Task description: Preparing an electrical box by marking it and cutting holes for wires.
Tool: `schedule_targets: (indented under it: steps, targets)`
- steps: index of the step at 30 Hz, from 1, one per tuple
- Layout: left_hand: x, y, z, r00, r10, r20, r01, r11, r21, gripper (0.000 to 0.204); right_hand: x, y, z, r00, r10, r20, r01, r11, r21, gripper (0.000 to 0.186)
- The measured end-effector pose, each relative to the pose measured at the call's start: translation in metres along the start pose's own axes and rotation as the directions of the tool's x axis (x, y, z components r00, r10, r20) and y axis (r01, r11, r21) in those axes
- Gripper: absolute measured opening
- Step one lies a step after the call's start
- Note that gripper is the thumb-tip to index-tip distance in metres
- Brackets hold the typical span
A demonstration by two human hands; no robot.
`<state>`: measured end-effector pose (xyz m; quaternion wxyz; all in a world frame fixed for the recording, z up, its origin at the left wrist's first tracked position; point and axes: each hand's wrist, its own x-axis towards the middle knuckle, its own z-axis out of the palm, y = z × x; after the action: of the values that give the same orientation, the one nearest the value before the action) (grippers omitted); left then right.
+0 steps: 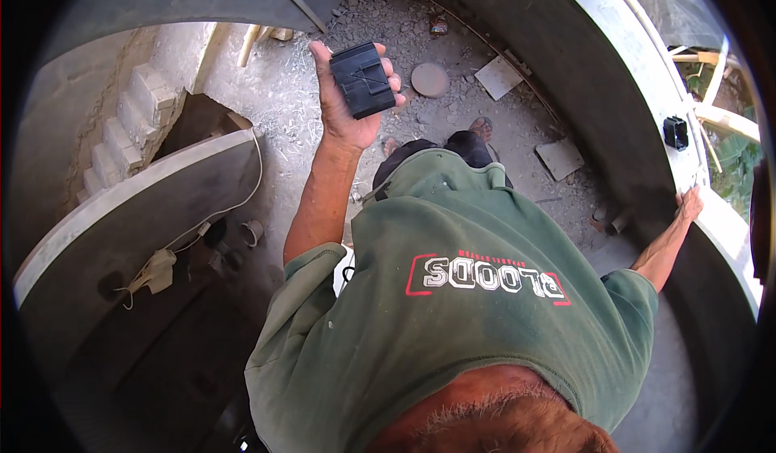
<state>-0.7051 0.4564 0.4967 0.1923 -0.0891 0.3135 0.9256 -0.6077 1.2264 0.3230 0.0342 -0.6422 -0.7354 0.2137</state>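
Observation:
My left hand [346, 120] is raised in front of me, fingers wrapped round a black rectangular box [362, 80] with ridged, raised shapes on its face. The thumb lies along one side and the fingertips show on the other. Out to the right, my right hand [689, 204] rests on the pale top of a curved wall [664, 101]. Its fingers lie against the ledge and are small in view; no object shows in them. A second black box-like object [676, 133] sits on the ledge just beyond that hand.
Rubble and dust cover the floor, with a round disc [430, 80] and flat square slabs [499, 77]. A curved low wall [162, 170] at left has a cable [257, 178] over it. Steps [129, 134] rise behind. Bamboo poles [727, 120] stand outside the right wall.

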Motion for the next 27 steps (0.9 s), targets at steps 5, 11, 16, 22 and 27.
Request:
schedule_targets:
  steps: [5, 11, 16, 22, 27]
  targets:
    - [-0.030, 0.018, -0.025, 1.000, 0.016, -0.009, -0.016, 0.999, -0.040, 0.089, -0.150, -0.022, -0.006, 0.873, -0.479, 0.089, -0.091, 0.018, 0.996, 0.035]
    - [-0.084, 0.054, -0.075, 0.989, 0.055, 0.135, -0.026, 0.978, -0.208, 0.089, -0.434, -0.105, 0.009, 0.324, -0.892, 0.315, -0.605, 0.060, 0.794, 0.009]
    - [-0.151, 0.089, -0.132, 0.988, 0.152, 0.008, -0.150, 0.982, -0.118, 0.086, -0.569, -0.122, 0.047, -0.037, -0.821, 0.570, -0.320, 0.550, 0.771, 0.026]
    - [-0.234, 0.122, -0.177, 0.939, 0.288, -0.187, -0.307, 0.948, -0.079, 0.083, -0.737, -0.120, 0.034, -0.493, -0.707, 0.507, -0.300, 0.685, 0.664, 0.041]
    - [-0.293, 0.132, -0.190, 0.872, 0.385, -0.302, -0.419, 0.906, -0.055, 0.085, -0.799, -0.124, 0.037, -0.821, -0.546, 0.167, -0.310, 0.671, 0.673, 0.035]
